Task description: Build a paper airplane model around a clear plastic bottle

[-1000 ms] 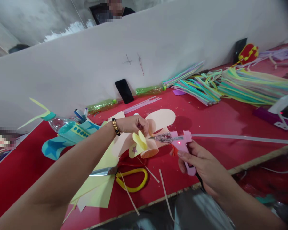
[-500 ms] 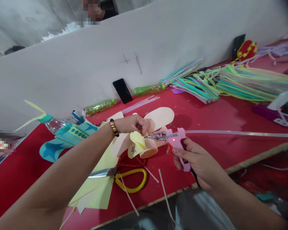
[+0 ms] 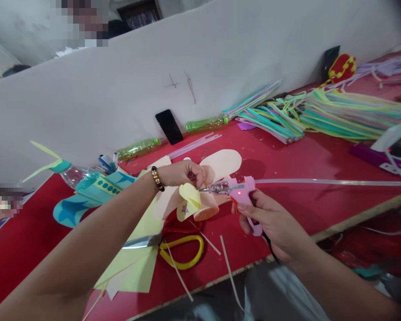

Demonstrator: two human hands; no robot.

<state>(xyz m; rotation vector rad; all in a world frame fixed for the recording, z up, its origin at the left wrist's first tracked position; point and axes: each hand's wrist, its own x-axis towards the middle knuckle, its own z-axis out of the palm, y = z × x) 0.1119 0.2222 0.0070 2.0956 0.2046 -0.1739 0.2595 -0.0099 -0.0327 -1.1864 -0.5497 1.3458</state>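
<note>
A pink hot glue gun [image 3: 242,194] with a lit red light is gripped in my right hand [image 3: 267,216], and a long clear glue stick [image 3: 321,182] sticks out of its back. Its nozzle touches or nearly touches a pale yellow paper piece [image 3: 189,200] bearing a small purple star. My left hand [image 3: 194,173] is closed, its fingertips pinching at the top of the paper piece beside the nozzle; exactly what they hold is partly hidden. Beneath lies a peach paper roll [image 3: 207,211]. An oval peach paper shape [image 3: 223,162] rests just beyond.
Yellow-handled scissors [image 3: 183,252] lie on yellow paper sheets [image 3: 137,267] near the front edge. Left of my forearm is a blue decorated bottle craft [image 3: 96,187]. Along the wall are green bottles [image 3: 205,125], a black phone [image 3: 169,126] and bundled pipe cleaners [image 3: 347,113].
The whole view has shifted slightly. Both hands, the glue gun and the paper piece keep nearly the same places relative to each other.
</note>
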